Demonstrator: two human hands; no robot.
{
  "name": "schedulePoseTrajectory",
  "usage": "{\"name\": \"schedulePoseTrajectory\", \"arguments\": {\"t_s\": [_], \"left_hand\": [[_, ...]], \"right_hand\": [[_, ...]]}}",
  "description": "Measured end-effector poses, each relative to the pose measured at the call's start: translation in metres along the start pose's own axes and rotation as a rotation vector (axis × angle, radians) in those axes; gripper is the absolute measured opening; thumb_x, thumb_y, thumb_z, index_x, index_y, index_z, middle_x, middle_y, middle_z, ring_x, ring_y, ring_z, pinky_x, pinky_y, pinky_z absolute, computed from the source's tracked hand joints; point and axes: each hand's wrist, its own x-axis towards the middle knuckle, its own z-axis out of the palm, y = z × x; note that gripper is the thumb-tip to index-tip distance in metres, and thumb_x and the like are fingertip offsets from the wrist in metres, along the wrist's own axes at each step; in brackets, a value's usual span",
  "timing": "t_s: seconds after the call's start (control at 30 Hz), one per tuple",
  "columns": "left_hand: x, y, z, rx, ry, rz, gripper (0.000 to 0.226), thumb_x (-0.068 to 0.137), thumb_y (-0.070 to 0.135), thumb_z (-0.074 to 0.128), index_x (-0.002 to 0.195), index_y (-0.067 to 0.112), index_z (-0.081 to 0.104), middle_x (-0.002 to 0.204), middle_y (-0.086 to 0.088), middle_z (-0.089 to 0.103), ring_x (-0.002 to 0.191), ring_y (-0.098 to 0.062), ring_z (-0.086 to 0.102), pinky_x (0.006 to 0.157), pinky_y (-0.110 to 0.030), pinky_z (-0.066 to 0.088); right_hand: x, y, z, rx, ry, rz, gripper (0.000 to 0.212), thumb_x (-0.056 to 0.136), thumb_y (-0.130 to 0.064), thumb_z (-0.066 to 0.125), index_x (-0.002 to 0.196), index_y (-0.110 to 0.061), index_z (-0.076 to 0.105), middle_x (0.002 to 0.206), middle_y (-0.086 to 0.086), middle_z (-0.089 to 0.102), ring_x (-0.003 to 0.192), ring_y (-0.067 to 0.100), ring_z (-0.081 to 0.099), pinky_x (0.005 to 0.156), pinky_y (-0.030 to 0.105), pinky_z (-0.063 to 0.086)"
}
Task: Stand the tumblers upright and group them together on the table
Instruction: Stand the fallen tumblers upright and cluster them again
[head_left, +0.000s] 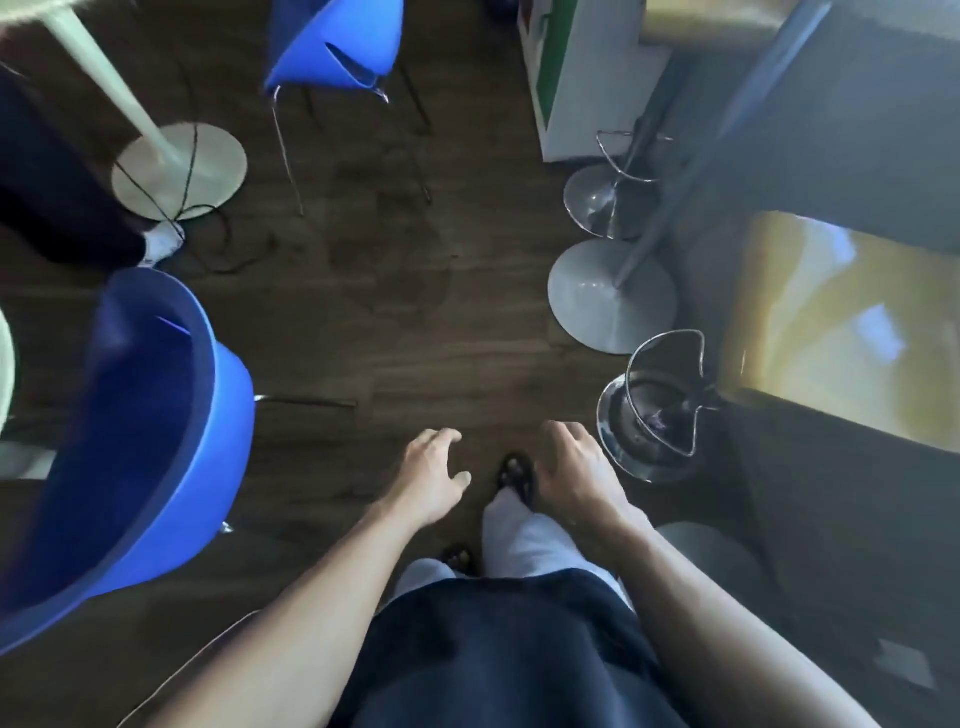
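Observation:
No tumblers show in the head view. I look straight down at a dark wooden floor (415, 322). My left hand (434, 475) hangs in front of me with its fingers spread and nothing in it. My right hand (571, 473) is beside it, fingers loosely curled downward, also holding nothing. Below the hands are my legs in light trousers and my feet in dark sandals (517, 475). A yellow table top (841, 332) lies at the right edge, blurred.
A blue chair (130, 441) stands close on my left, another blue chair (337, 47) farther ahead. A white table base (179, 171) with cables sits at upper left. Chrome bar stools (660, 410) and a grey round base (613, 296) stand on the right. Another person's leg (62, 208) is at left.

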Motion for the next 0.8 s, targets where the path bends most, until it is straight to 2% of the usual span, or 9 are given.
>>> {"name": "schedulePoseTrajectory", "arguments": {"t_s": [0.1, 0.23, 0.37, 0.43, 0.53, 0.8], "left_hand": [[0.032, 0.004, -0.017, 0.007, 0.013, -0.03, 0.051, 0.087, 0.027, 0.065, 0.134, 0.02, 0.047, 0.139, 0.0, 0.046, 0.131, -0.022, 0.04, 0.103, -0.033, 0.036], [0.091, 0.022, -0.047, 0.006, 0.071, -0.059, 0.051, 0.086, 0.029, 0.065, 0.134, 0.021, 0.047, 0.139, 0.0, 0.047, 0.13, -0.021, 0.042, 0.104, -0.033, 0.037], [0.146, 0.055, -0.082, -0.026, 0.128, -0.056, 0.052, 0.086, 0.029, 0.065, 0.134, 0.021, 0.047, 0.14, 0.0, 0.047, 0.132, -0.021, 0.039, 0.106, -0.031, 0.034], [0.173, 0.072, -0.099, -0.036, 0.139, -0.053, 0.052, 0.087, 0.029, 0.065, 0.135, 0.021, 0.046, 0.141, 0.001, 0.045, 0.133, -0.021, 0.036, 0.106, -0.03, 0.032], [0.215, 0.101, -0.125, -0.034, 0.177, 0.0, 0.053, 0.086, 0.029, 0.066, 0.134, 0.02, 0.047, 0.14, -0.001, 0.046, 0.133, -0.022, 0.037, 0.105, -0.027, 0.03], [0.35, 0.172, -0.218, 0.015, 0.216, 0.211, 0.055, 0.081, 0.028, 0.07, 0.132, 0.017, 0.051, 0.135, -0.002, 0.051, 0.128, -0.022, 0.045, 0.103, -0.027, 0.034]], "right_hand": [[0.039, -0.009, -0.009, 0.008, -0.005, -0.016, 0.027, 0.087, -0.03, 0.053, 0.112, -0.019, 0.051, 0.114, 0.006, 0.054, 0.11, 0.029, 0.053, 0.09, 0.041, 0.047], [0.105, -0.022, -0.037, -0.008, -0.067, -0.06, 0.038, 0.085, -0.026, 0.055, 0.121, -0.015, 0.051, 0.122, 0.007, 0.052, 0.115, 0.028, 0.051, 0.093, 0.039, 0.047], [0.169, -0.03, -0.082, -0.03, -0.063, -0.134, 0.026, 0.086, -0.024, 0.055, 0.11, -0.013, 0.051, 0.113, 0.008, 0.053, 0.109, 0.031, 0.053, 0.09, 0.04, 0.047], [0.2, -0.035, -0.107, -0.021, -0.029, -0.157, 0.031, 0.085, -0.023, 0.056, 0.115, -0.014, 0.052, 0.116, 0.009, 0.053, 0.111, 0.033, 0.053, 0.093, 0.04, 0.046], [0.247, -0.05, -0.148, -0.041, 0.022, -0.193, 0.046, 0.084, -0.022, 0.058, 0.129, -0.017, 0.049, 0.124, 0.009, 0.051, 0.115, 0.033, 0.051, 0.095, 0.039, 0.045], [0.369, -0.098, -0.24, -0.003, 0.2, -0.23, 0.049, 0.082, -0.026, 0.059, 0.129, -0.022, 0.049, 0.131, 0.003, 0.05, 0.12, 0.03, 0.05, 0.092, 0.045, 0.05]]}}
